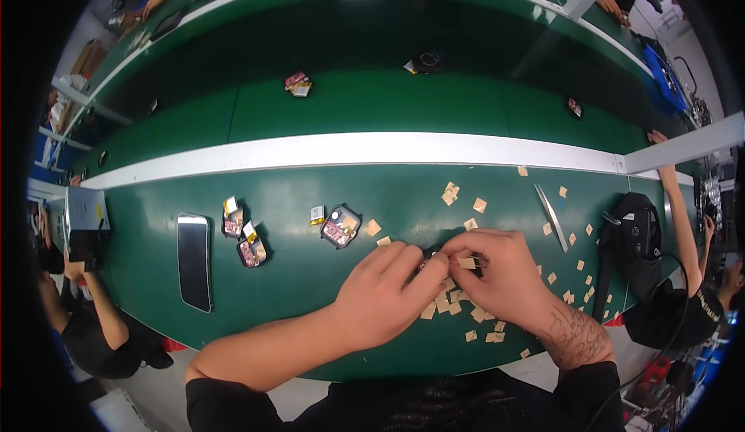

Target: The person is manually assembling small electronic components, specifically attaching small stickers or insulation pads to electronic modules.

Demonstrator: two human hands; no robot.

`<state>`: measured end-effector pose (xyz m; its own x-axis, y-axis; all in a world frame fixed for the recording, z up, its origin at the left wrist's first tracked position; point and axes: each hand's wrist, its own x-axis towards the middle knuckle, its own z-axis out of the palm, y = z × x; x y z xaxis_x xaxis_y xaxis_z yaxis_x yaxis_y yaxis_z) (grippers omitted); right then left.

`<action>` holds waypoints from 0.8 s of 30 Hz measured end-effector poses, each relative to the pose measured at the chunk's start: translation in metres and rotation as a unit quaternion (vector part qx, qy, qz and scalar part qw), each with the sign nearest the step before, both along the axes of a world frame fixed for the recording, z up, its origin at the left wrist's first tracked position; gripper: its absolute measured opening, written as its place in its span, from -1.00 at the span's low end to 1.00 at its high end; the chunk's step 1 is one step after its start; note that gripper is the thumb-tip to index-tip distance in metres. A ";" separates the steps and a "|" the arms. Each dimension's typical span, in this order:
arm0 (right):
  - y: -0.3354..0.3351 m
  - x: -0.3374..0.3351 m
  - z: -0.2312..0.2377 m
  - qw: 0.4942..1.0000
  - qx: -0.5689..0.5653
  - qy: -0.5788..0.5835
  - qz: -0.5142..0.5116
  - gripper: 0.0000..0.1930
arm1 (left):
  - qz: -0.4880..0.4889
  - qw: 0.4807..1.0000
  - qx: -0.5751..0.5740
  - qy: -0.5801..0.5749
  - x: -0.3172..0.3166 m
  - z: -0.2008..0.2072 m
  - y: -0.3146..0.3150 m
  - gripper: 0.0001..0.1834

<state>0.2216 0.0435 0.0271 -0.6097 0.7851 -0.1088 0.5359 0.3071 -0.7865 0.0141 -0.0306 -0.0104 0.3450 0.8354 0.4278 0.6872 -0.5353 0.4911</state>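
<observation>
My two hands meet at the middle of the table. My left hand (388, 286) is closed, with thumb and fingers pressed on a small dark part (430, 253), mostly hidden by the fingers. My right hand (500, 273) pinches at the same spot, and a small tan square (466, 263) shows beneath its curled fingers. Whether that square is gripped or only rests there is unclear. Under and around the hands lie many loose tan squares (443, 303). Just left of them sits an open black device case (341, 226) with a red circuit board and a silver battery (317, 215) beside it.
Two more opened cases (251, 252) with batteries lie farther left, near a dark phone (195, 261). Metal tweezers (552, 218) and a black bag (635, 234) are on the right. A white rail (372, 149) crosses behind. Co-workers sit at both sides.
</observation>
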 end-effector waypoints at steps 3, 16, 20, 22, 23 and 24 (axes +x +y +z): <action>0.000 0.002 -0.002 1.000 -0.001 0.011 -0.010 -0.84 | 0.004 1.000 -0.010 -0.011 0.001 0.002 0.001 -0.54; 0.005 0.016 -0.015 0.994 0.085 0.065 0.015 -0.78 | 0.013 0.999 -0.032 0.008 0.001 0.007 0.004 -0.52; 0.012 0.021 -0.006 0.991 0.083 0.103 -0.020 -0.88 | 0.009 0.999 -0.036 0.019 -0.004 0.009 0.009 -0.50; 0.015 0.035 -0.012 0.967 -0.013 0.252 -0.019 -0.90 | -0.001 0.999 -0.039 0.006 -0.004 0.008 0.011 -0.50; 0.010 0.033 -0.011 0.917 -0.161 0.357 -0.067 -0.60 | -0.012 0.999 -0.042 -0.007 -0.004 0.008 0.011 -0.49; 0.012 0.031 -0.013 0.918 -0.163 0.354 -0.066 -0.60 | -0.010 0.999 -0.044 -0.010 -0.004 0.007 0.012 -0.49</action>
<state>0.2521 0.0560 0.0137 -0.5197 0.8536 0.0355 -0.1307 -0.0384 -0.9907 0.0096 -0.0185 -0.0032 0.3540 0.8631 0.3603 0.6665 -0.5031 0.5502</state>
